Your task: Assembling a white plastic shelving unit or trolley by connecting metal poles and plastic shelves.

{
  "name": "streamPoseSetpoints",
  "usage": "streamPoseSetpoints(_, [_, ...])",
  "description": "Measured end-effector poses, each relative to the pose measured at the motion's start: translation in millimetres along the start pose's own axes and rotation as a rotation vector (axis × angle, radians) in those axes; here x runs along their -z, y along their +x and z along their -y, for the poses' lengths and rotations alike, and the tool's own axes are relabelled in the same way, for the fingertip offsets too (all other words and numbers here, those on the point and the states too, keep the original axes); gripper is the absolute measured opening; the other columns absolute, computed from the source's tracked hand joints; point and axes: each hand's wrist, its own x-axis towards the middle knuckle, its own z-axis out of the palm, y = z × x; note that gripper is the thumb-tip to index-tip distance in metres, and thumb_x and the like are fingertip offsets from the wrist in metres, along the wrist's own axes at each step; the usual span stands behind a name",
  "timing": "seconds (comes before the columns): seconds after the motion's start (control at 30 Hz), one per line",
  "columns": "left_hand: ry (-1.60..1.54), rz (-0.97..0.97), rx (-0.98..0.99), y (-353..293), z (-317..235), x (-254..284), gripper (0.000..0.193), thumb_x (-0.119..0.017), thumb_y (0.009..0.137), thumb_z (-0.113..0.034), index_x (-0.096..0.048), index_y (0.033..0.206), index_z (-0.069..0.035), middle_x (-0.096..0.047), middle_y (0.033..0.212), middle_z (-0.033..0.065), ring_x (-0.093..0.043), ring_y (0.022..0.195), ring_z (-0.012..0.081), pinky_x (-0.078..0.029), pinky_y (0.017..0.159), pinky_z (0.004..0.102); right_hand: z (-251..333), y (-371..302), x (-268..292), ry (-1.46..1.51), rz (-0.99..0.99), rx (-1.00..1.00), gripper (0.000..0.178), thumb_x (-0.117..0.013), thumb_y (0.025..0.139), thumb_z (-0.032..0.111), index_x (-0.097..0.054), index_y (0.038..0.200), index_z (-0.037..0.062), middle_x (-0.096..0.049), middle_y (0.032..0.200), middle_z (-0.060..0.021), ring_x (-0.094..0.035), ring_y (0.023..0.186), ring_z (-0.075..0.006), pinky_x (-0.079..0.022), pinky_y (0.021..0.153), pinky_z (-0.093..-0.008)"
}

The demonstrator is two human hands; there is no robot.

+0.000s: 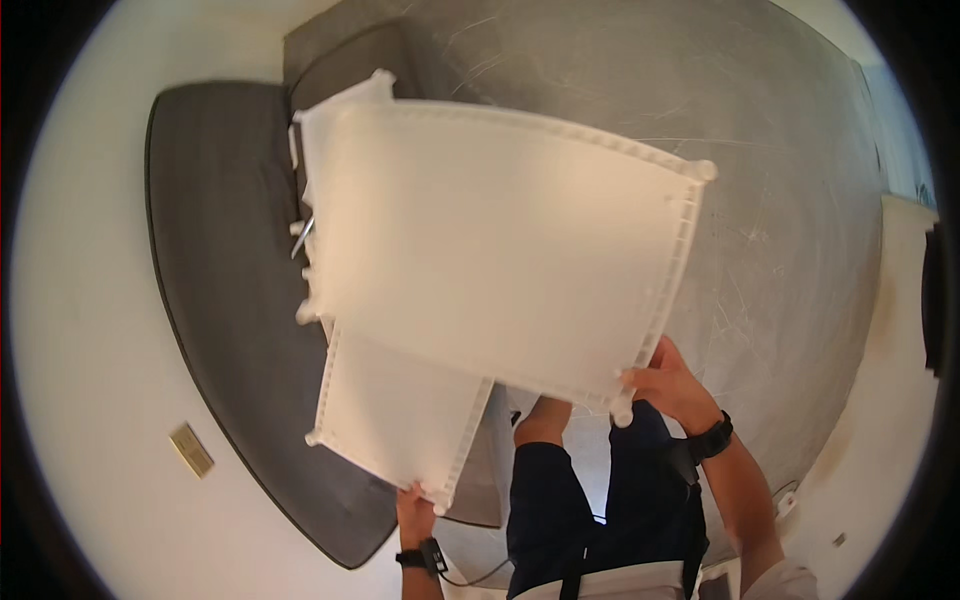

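A white plastic rack with broad flat panels spreads across the middle of the view. Its large panel [500, 240] has a ribbed rim and rounded knobs at the corners, and it covers much of what lies behind. Below and to the left, a smaller-looking panel [400, 400] of the same kind shows partly from under it. My right hand [675, 385] is closed on the near right corner of the large panel, thumb on its face. At the near corner of the lower panel, my left hand [416, 515] grips the edge. Whether the panels are joined is hidden.
A dark grey cushioned seat [225, 290] runs along the left wall. Grey, scratched flooring [770, 260] extends at the back and right. A gold wall plate [191, 450] is at the lower left. One cable [480, 578] trails from my left wristband. Black equipment [933, 300] stands at the right edge.
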Motion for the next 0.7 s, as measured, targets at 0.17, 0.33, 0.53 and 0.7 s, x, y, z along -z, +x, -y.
streamPoseSetpoints(0.17, [0.312,0.298,-0.018,56,-20,-185,0.057,-0.063,0.091,-0.002,-0.039,0.144,-0.002,-0.052,0.137,0.0101,-0.051,0.126,0.0256,-0.042,0.108,0.0441,23,-72,119,0.202,-0.501,0.362,0.058,-0.065,0.087,-0.002,-0.042,0.14,0.0018,-0.061,0.129,-0.0108,-0.06,0.117,-0.0201,-0.048,0.1,-0.034])
streamPoseSetpoints(0.33, [0.614,0.459,0.054,143,-24,-334,0.048,-0.06,0.093,0.002,-0.044,0.138,0.0,-0.056,0.133,0.0109,-0.056,0.123,0.0249,-0.046,0.105,0.0399,-15,-96,206,0.274,-0.905,0.536,0.051,-0.059,0.089,-0.001,-0.045,0.137,0.0012,-0.062,0.126,-0.0103,-0.061,0.113,-0.0195,-0.05,0.095,-0.0329])
streamPoseSetpoints(0.53, [1.052,0.571,0.084,289,20,-439,0.042,-0.062,0.093,-0.001,-0.048,0.133,0.002,-0.06,0.127,0.0115,-0.06,0.116,0.0241,-0.048,0.102,0.0375,-112,-85,285,0.425,-1.166,0.456,0.047,-0.056,0.089,0.001,-0.046,0.135,-0.0002,-0.062,0.125,-0.0115,-0.062,0.11,-0.0202,-0.051,0.091,-0.0342])
streamPoseSetpoints(0.7, [1.357,0.749,0.219,400,77,-471,0.041,-0.062,0.094,-0.003,-0.05,0.133,0.002,-0.062,0.125,0.0116,-0.06,0.114,0.0219,-0.047,0.102,0.0351,-275,-60,326,0.613,-1.182,0.476,0.049,-0.055,0.094,0.008,-0.042,0.14,-0.0007,-0.058,0.132,-0.0124,-0.06,0.115,-0.0228,-0.05,0.097,-0.0363])
